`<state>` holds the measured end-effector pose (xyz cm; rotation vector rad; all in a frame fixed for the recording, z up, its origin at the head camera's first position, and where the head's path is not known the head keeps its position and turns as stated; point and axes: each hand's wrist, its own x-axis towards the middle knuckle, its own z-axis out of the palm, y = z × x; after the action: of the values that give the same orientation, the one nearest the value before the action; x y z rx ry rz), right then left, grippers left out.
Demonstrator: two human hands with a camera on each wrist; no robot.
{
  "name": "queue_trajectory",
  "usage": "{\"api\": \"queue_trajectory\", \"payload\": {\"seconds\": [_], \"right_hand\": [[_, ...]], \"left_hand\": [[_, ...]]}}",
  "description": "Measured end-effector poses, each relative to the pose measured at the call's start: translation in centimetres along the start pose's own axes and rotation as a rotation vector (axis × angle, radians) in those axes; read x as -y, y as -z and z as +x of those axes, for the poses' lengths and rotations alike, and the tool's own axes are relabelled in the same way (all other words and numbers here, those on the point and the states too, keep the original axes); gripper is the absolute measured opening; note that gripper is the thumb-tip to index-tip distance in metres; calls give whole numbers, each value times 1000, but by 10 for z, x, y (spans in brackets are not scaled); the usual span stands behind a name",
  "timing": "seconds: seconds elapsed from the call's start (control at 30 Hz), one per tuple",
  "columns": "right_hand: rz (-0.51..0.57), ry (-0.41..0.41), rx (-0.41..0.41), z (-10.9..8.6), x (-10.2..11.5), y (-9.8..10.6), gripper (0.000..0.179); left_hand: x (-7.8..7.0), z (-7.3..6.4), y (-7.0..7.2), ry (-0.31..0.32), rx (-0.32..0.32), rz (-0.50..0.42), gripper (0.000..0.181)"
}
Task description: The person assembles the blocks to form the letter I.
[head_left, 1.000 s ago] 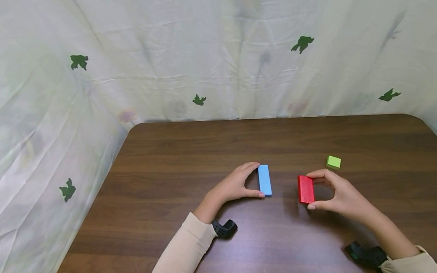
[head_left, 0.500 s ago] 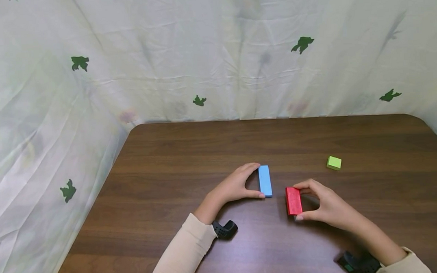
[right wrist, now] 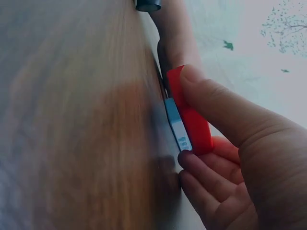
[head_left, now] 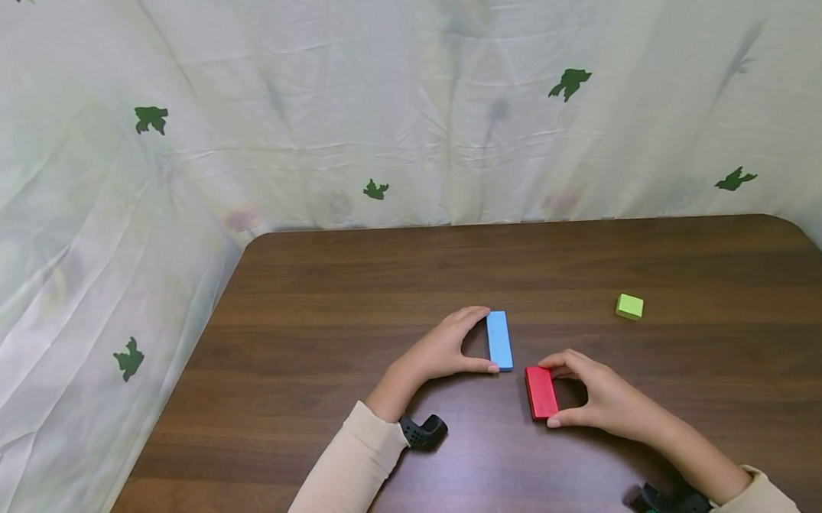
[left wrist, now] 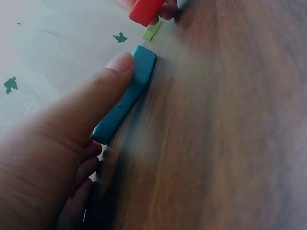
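Note:
A long, flat blue block (head_left: 500,341) lies on the table, its far and near ends pinched between the fingers and thumb of my left hand (head_left: 446,348). In the left wrist view the thumb presses on the end of this blue block (left wrist: 125,103). Just right of it and nearer me, my right hand (head_left: 599,397) holds a red block (head_left: 542,393) by its two ends. The right wrist view has the thumb on one end of the red block (right wrist: 193,120), low beside the tabletop. A gap separates the red and blue blocks in the head view.
A small light green block (head_left: 630,307) stands farther back to the right on the brown wooden table (head_left: 357,274). Behind and left of the table hangs a pale curtain (head_left: 404,104) with dark green leaf shapes. A black wrist device (head_left: 424,433) sits at the left cuff.
My right hand has carried the red block left and toward me, closer to the blue block. The left hand and blue block have stayed in place.

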<state>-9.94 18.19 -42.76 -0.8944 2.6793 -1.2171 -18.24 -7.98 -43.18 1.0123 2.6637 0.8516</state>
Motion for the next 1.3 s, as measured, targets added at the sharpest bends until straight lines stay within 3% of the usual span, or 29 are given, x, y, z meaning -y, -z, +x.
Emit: {"api": "queue_trajectory", "payload": {"seconds": [0.67, 1.3], "right_hand": [[-103, 154, -43, 2, 8, -16, 60], [-220, 60, -5, 9, 16, -25, 67]], "left_hand": [[-1, -1, 1, -13, -6, -4, 89], [0, -1, 0, -11, -14, -14, 89]]}}
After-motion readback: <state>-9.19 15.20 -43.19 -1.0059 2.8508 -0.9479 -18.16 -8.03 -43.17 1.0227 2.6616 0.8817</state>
